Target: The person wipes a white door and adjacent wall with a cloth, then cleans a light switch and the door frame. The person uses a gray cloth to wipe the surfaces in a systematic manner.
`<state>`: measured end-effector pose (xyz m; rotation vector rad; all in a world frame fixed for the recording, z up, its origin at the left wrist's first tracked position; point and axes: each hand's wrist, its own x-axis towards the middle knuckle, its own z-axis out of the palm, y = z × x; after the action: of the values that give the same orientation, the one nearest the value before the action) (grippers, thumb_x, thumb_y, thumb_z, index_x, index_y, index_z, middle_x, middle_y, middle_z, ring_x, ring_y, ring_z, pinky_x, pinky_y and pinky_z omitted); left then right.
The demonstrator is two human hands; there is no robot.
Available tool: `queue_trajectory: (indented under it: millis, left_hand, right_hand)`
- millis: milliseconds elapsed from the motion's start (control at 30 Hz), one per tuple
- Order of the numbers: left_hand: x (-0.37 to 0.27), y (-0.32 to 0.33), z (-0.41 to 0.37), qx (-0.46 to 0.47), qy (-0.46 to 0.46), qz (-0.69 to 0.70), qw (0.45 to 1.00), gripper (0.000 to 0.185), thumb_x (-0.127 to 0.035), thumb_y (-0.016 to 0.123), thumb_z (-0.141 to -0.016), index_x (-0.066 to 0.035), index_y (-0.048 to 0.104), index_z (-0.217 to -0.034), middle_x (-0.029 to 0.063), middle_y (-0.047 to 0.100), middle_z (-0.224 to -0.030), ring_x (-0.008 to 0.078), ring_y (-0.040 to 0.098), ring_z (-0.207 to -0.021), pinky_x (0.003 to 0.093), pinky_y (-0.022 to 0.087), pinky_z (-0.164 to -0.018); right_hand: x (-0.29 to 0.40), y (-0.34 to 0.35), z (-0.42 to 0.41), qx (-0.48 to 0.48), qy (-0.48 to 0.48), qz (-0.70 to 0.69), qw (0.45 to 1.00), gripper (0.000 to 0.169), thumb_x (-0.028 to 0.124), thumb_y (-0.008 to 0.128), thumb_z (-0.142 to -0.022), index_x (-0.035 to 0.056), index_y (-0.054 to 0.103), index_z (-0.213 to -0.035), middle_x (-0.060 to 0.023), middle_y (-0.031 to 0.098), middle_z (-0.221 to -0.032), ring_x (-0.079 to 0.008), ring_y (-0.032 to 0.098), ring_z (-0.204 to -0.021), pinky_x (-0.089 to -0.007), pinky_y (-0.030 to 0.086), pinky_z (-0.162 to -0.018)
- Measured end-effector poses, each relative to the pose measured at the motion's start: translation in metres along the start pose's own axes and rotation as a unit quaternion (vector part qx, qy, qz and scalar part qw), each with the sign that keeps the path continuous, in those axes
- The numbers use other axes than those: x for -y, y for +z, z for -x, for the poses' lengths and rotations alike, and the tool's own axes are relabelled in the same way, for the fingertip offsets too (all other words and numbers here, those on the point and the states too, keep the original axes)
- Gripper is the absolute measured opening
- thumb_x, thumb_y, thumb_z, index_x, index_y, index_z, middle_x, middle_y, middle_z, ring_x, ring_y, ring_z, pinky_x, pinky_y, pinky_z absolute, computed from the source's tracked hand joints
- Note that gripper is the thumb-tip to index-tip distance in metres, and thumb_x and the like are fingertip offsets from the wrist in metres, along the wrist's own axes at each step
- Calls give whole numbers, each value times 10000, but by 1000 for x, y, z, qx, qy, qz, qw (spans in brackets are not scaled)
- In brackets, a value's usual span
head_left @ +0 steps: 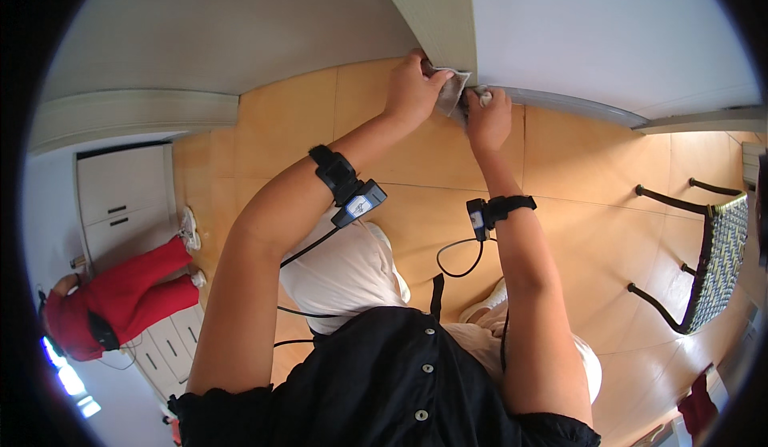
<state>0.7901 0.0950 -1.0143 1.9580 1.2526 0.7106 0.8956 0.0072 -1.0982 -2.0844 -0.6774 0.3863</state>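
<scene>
My left hand (pixel 414 90) pinches a grey-white cloth (pixel 455 90) at the foot of a pale door jamb (pixel 447 21). The cloth lies against the jamb's lower end, just above the floor. To the right of it, my right hand (pixel 491 120) is closed around a bunched part of what looks like the same cloth, close to the jamb's corner. Part of the cloth is hidden behind my fingers. Straps with small black devices sit on both forearms, and black cables run from them.
Tan tiles (pixel 384 153) cover the floor. A grey strip (pixel 570 102) runs along the base at the right. A woven stool (pixel 717 267) with dark metal legs stands at the right. At the left, a person in red (pixel 132 297) stands near white cabinets (pixel 123 189).
</scene>
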Motion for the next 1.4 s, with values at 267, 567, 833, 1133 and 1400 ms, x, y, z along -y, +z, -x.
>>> queue_trajectory:
  millis: [267,567,833,1133,1400]
  left_hand:
    - [15,3,-11,4,-2,-25,1000,296,11,608,-861,8,618,-1157,224,706,-1062,392,677,-1011,428,529,-865]
    - [10,-24,-22,-88,12,-31,996,339,32,535,-854,-15,615,-1180,255,690,-1085,423,662,-1044,439,523,-888]
    - [-4,-82,-32,-112,-2,37,993,316,39,499,-835,-17,668,-1096,130,683,-912,208,632,-818,324,504,-745]
    - [-78,-266,-54,-20,-10,-123,992,412,46,443,-820,-112,719,-1082,67,694,-911,147,612,-739,294,511,-684]
    - [-288,-382,-50,40,56,-302,951,446,123,367,-792,-71,671,-1054,-16,641,-887,54,559,-769,210,445,-647]
  right_hand:
    - [-46,11,-34,122,226,-132,957,359,264,752,-842,-55,706,-1001,-117,719,-905,-218,670,-831,-386,514,-720]
    - [-23,45,-2,308,190,-242,900,478,282,739,-850,-103,662,-1123,-140,716,-977,-255,681,-853,-381,534,-744]
    - [60,32,7,459,155,-225,846,533,291,747,-848,-97,638,-1196,-207,719,-1053,-290,714,-919,-414,561,-772]
    - [187,-1,35,539,88,-396,738,374,286,747,-911,16,664,-1155,-63,711,-1041,-157,661,-924,-311,534,-790]
    - [277,-71,51,552,-26,-563,615,465,312,752,-906,-14,626,-1211,-49,682,-961,-119,619,-847,-290,517,-725]
